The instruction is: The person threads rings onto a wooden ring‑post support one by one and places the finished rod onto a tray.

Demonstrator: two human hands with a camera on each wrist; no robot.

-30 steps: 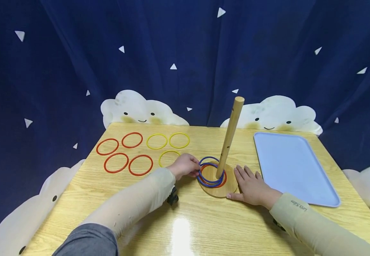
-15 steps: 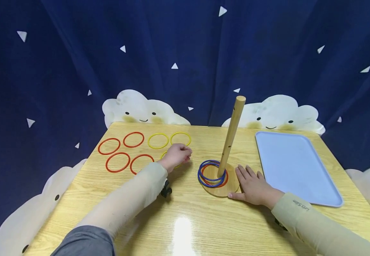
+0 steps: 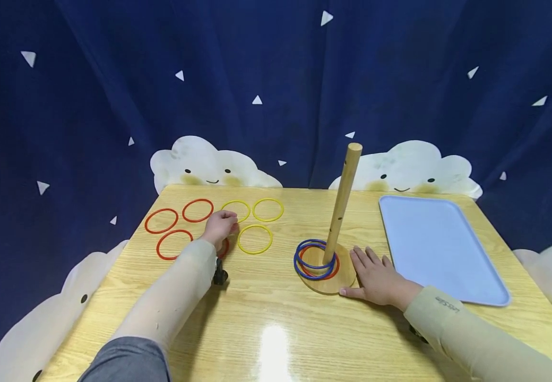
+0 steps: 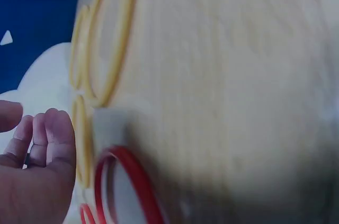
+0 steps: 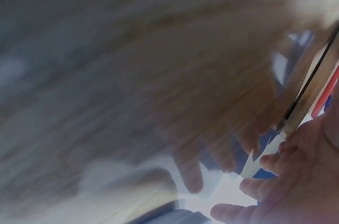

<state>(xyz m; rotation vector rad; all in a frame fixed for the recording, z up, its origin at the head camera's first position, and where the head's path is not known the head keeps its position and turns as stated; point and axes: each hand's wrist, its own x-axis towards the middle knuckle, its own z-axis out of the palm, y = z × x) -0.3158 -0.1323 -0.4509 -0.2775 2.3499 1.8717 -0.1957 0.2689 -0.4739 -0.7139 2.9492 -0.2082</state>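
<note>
My left hand (image 3: 220,228) hovers over the front right red ring (image 3: 227,248), partly hiding it. Its fingers overlap the back left yellow ring (image 3: 249,212) in the head view. The left wrist view shows the fingers loosely bent with nothing between them, beside a red ring (image 4: 139,179). My right hand (image 3: 376,278) lies with spread fingers against the right edge of a round wooden base (image 3: 346,278). From that base rises a tall wooden peg (image 3: 343,201), leaning right in this view. Blue rings (image 3: 295,266) and a red ring (image 3: 337,265) lie around the peg's foot.
More red rings (image 3: 162,209) lie flat at the table's left, and two other yellow rings (image 3: 255,253) are right of the left hand. A pale blue tray (image 3: 438,244) rests at the right. Behind the wooden table (image 3: 238,329) hangs a dark blue curtain (image 3: 276,63).
My left hand has let go of a blue ring at the peg and moved left, past the yellow rings to the red ones. The right hand has stayed at the base.
</note>
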